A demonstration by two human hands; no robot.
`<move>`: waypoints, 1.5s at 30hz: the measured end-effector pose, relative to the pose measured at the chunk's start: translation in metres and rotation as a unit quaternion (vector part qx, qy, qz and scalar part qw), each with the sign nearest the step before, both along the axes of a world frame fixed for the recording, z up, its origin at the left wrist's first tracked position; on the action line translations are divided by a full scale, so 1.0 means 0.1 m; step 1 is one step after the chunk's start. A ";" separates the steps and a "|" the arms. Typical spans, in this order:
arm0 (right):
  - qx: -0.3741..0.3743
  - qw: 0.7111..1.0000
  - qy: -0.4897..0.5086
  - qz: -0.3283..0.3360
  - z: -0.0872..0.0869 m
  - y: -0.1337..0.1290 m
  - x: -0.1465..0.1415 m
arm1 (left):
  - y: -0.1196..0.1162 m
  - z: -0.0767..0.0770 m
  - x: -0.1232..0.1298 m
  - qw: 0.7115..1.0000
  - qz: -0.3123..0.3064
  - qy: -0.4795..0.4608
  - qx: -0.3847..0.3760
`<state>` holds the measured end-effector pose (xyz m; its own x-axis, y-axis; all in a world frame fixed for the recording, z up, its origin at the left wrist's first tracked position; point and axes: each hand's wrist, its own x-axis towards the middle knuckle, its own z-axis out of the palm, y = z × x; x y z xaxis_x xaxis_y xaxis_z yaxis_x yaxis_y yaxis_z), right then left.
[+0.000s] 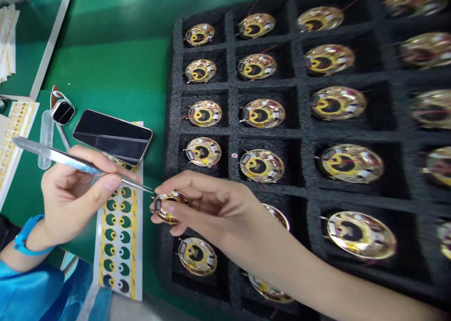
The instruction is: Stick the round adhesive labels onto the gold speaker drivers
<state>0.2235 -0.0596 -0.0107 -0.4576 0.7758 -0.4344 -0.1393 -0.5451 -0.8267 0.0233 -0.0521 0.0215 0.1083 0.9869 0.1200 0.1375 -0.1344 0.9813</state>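
Note:
My left hand (75, 194) pinches a pair of metal tweezers (59, 157) between thumb and fingers. The tips point right and sit close to the edge of a small gold oval housing (162, 207); whether they touch it I cannot tell. That housing is gripped in my right hand (218, 203), thumb on its face and fingers around its rim. Part of its face is hidden by the thumb. Below my left hand lies a white sheet of yellow and black ring-shaped stickers (134, 246), with several cut-outs showing green.
A black foam tray (232, 119) fills the right side, its compartments holding several similar gold housings, some with thin red wires. A phone (112, 135), a smartwatch (63, 112) and a clear plastic case (45, 133) lie on the green table (116, 67). Another sticker strip (21, 147) is at far left.

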 end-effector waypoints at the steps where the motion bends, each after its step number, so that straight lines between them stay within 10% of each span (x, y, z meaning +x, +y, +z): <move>1: 0.007 1.000 0.001 0.008 0.00 0.01 0.01 | 0.00 -0.01 0.00 1.000 0.005 0.013 -0.001; 19: -0.011 0.988 0.135 0.073 -0.09 0.05 0.12 | 0.13 -0.02 -0.07 0.997 -0.046 -0.024 -0.065; 23: -0.033 0.988 0.130 0.079 -0.06 0.06 0.12 | 0.07 0.04 -0.21 0.984 -0.123 0.111 -0.064; 30: -0.036 0.991 0.097 0.081 -0.04 0.07 0.10 | -0.18 -0.06 -0.36 0.881 -0.292 0.372 0.014; 45: -0.011 0.993 0.111 0.044 -0.01 0.09 0.11 | 0.25 -0.23 -0.29 0.890 -0.254 0.377 0.019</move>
<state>0.2340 -0.0506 -0.0121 -0.6091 0.7200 -0.3326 -0.2679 -0.5814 -0.7682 -0.0059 -0.0268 -0.0017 0.6033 0.7844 -0.1438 0.6680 -0.3985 0.6285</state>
